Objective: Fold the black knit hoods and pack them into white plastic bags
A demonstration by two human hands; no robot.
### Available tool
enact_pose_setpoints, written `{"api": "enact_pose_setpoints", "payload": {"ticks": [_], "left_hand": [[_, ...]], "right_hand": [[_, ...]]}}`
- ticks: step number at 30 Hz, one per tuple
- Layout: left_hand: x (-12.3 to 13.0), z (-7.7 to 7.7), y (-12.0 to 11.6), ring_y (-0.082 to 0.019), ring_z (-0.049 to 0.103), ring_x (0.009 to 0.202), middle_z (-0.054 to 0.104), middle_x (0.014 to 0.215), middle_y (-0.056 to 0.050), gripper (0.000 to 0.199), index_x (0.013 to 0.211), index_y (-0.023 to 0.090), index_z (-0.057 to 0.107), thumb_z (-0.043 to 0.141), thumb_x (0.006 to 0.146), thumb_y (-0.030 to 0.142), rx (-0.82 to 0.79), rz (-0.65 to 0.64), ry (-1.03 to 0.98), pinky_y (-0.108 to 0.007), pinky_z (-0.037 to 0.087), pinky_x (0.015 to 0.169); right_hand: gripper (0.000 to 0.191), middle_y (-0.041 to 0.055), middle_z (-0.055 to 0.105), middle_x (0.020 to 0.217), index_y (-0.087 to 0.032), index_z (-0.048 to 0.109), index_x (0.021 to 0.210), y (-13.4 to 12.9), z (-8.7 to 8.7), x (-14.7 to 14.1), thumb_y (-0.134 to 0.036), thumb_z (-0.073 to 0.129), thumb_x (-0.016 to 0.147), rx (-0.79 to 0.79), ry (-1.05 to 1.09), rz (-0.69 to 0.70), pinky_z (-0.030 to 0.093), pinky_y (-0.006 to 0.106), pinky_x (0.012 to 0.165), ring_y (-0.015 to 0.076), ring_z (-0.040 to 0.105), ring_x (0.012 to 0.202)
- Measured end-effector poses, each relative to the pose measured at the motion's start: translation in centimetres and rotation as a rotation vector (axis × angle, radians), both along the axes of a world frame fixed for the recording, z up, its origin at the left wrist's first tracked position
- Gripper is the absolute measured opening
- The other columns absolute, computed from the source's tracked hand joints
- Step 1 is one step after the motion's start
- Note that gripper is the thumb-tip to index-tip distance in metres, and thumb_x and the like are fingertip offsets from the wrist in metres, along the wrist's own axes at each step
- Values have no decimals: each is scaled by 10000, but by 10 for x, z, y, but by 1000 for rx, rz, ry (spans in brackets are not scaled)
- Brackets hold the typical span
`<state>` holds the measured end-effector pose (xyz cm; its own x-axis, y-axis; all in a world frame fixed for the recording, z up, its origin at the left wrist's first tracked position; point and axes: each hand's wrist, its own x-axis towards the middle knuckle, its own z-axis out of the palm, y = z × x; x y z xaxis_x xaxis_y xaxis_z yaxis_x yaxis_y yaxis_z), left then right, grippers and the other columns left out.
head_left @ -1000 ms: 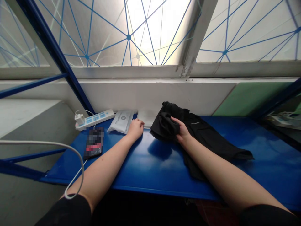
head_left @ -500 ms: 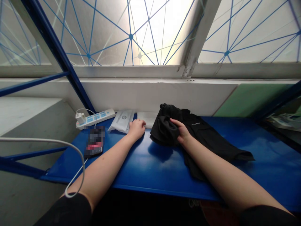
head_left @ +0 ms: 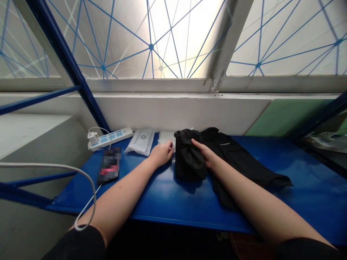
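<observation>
My right hand (head_left: 207, 153) grips a bunched black cloth bundle (head_left: 189, 160), thumb on top, holding it just over the blue table. Whether this bundle is part of the black garment (head_left: 230, 146) cannot be made out. That garment, with small white lettering, lies spread behind and under my right forearm. My left hand (head_left: 162, 153) has its fingers curled into a pinch at the near edge of a white plastic bag (head_left: 166, 136). The bundle hides the bag's right part. A printed, frosted plastic pouch (head_left: 140, 141) lies left of that hand.
A white power strip (head_left: 111, 138) with a plugged-in charger sits at the back left. In front of it lies a blurred-out phone-like device (head_left: 109, 166) on a white cable (head_left: 90, 213). Blue frame posts (head_left: 86, 94) flank the blue table (head_left: 162, 202); a window wall stands behind.
My right hand has turned the black bundle more upright and lowered it slightly. My left hand has shifted right, its fingers now curled closer together by the white bag.
</observation>
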<state>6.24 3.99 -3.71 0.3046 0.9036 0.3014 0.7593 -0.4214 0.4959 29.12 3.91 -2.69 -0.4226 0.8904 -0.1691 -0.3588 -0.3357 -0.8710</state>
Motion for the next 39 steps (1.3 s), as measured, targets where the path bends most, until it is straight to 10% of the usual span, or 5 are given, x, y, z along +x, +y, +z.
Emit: {"api": "enact_pose_setpoints", "payload": {"ticks": [16,28,39], "left_hand": [[-2,-7,6,-309,680,888,709,843,-115,111,777,222,667,676,734,120,-30,-99,-139,-367,497,848],[0,6,0,-189,614,685,629,714,-4,120,1000,229,588,474,981,260,135,260,-207,-275,378,649],[-2,3,-1,-151,582,627,595,681,23,101,978,223,586,499,974,273,237,148,-298,-253,378,629]], "right_hand": [[363,97,766,1116,-212,723,1117,-8,0,-6,-310,822,783,109,-135,37,554,444,991,279,747,969],[389,106,772,1072,-179,694,1119,0,-3,-4,-276,811,761,23,-279,82,580,380,901,255,742,942],[481,36,770,974,-219,645,1121,-1,0,-2,-157,769,660,32,-286,50,570,327,823,225,732,876]]}}
